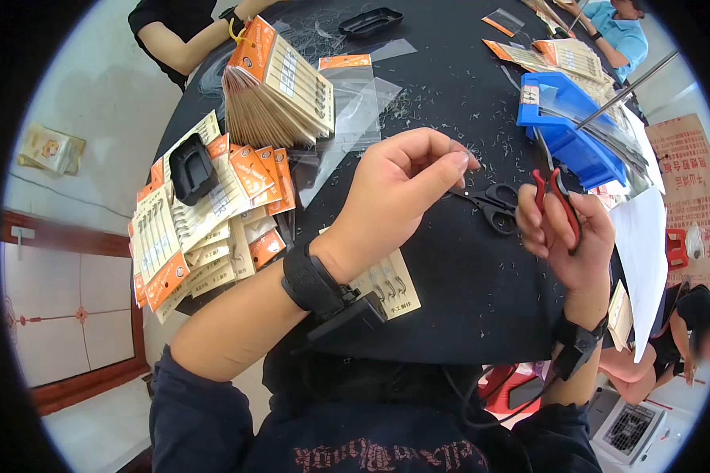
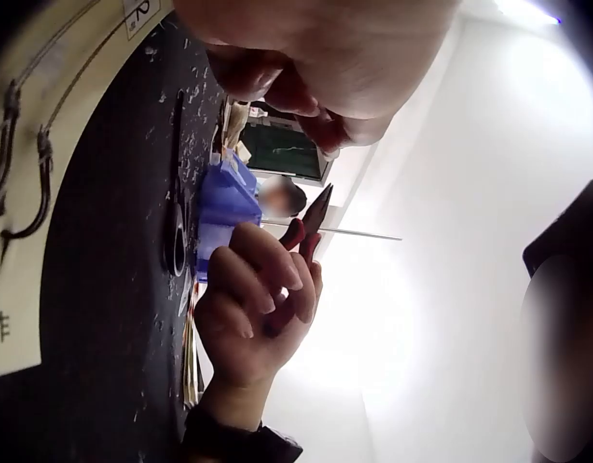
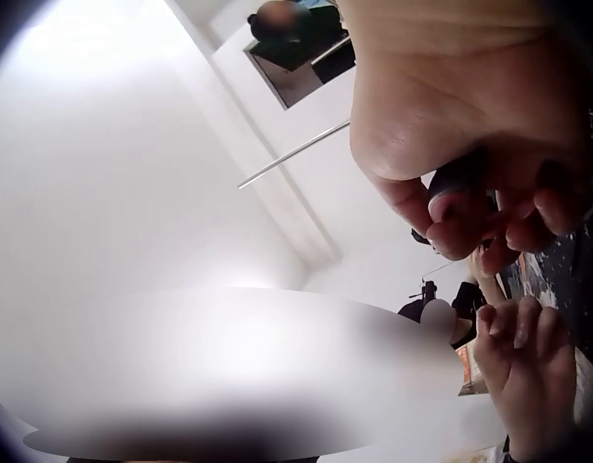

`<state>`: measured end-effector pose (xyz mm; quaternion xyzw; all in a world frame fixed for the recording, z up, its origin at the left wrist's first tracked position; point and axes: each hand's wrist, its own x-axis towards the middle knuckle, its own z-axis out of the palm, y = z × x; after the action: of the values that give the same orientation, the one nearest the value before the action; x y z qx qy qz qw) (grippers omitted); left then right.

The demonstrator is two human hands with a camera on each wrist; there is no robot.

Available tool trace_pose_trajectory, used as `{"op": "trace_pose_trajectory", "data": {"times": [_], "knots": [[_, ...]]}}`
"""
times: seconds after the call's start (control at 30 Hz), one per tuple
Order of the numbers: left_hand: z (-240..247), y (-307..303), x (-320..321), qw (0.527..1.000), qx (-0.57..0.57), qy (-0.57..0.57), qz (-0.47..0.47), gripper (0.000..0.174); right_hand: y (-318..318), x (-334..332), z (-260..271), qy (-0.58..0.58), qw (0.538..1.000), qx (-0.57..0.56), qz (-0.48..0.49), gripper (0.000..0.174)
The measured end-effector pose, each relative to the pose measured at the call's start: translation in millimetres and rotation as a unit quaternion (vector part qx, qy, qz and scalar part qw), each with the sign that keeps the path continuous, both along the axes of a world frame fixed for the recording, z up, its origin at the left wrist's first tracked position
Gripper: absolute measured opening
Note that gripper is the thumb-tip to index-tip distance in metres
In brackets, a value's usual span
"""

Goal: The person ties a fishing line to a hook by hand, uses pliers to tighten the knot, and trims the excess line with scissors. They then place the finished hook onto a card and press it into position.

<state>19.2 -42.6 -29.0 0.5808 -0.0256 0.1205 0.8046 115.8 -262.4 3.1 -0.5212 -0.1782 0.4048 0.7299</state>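
My left hand [image 1: 394,197] is over the middle of the black table, thumb and index fingertips together, pinching what looks like a thin item too small to make out. To its right, my right hand [image 1: 568,232] grips red-handled pliers [image 1: 558,206]; in the left wrist view the pliers' dark jaws point up from this hand [image 2: 253,309]. Black scissors [image 1: 493,206] lie between the hands. Under my left forearm is a card [image 1: 402,296] with several hooks, also partly visible in the left wrist view [image 2: 65,222]. Curled fingers hide most of the pliers in the right wrist view.
Carded hook packs [image 1: 162,244] pile up at the left with a black tray [image 1: 192,169] on top. Behind them stands a thick card bundle [image 1: 280,83]. A blue bin [image 1: 576,130] is at the right. Other people sit around the table, and clippings litter the cloth.
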Motion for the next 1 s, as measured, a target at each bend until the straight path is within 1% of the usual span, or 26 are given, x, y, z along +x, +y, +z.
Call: {"op": "trace_pose_trajectory", "data": {"times": [0.03, 0.1, 0.13, 0.17, 0.23, 0.27, 0.37, 0.47, 0.57, 0.77, 0.87, 0.97, 1.0], "knots": [[2, 1, 0, 1.0, -0.006, 0.009, -0.008, 0.019, 1, 0, 0, -0.068, 0.996, -0.045, -0.034, 0.05], [1, -1, 1, 1.0, -0.023, 0.007, -0.009, 0.019, 1, 0, -2, -0.2, 0.965, -0.136, -0.103, 0.05], [0, -2, 1, 0.999, -0.031, 0.006, -0.01, 0.019, -3, 6, -3, -0.284, 0.943, -0.152, -0.08, 0.041], [0, -2, 1, 0.999, -0.038, 0.01, -0.017, 0.019, -5, 11, -7, -0.347, 0.912, -0.195, -0.1, 0.035], [1, -1, 1, 0.998, -0.052, 0.017, -0.033, 0.019, -8, 17, -20, -0.466, 0.83, -0.276, -0.137, 0.025], [1, -1, 1, 0.998, -0.055, 0.021, -0.038, 0.018, -8, 18, -24, -0.465, 0.821, -0.283, -0.176, 0.017], [3, -1, 0, 0.995, -0.064, 0.038, -0.058, 0.018, -7, 18, -23, -0.513, 0.777, -0.307, -0.196, 0.02], [3, -1, 0, 0.991, -0.088, 0.058, -0.084, 0.018, -10, 20, -26, -0.498, 0.778, -0.325, -0.204, 0.021], [2, -1, 1, 0.985, -0.125, 0.066, -0.1, 0.017, -6, 17, -25, -0.512, 0.781, -0.292, -0.204, 0.023], [4, -1, 1, 0.981, -0.139, 0.084, -0.103, 0.017, -5, 15, -21, -0.513, 0.766, -0.338, -0.186, 0.022], [4, -3, 1, 0.982, -0.132, 0.083, -0.107, 0.017, -3, 15, -24, -0.6, 0.709, -0.306, -0.209, 0.019], [4, -4, 0, 0.982, -0.128, 0.086, -0.111, 0.016, 12, 1, -8, -0.582, 0.755, -0.208, -0.218, 0.018], [3, -4, 0, 0.982, -0.127, 0.082, -0.115, 0.016, 14, -4, -6, -0.553, 0.787, -0.203, -0.184, 0.018]]}}
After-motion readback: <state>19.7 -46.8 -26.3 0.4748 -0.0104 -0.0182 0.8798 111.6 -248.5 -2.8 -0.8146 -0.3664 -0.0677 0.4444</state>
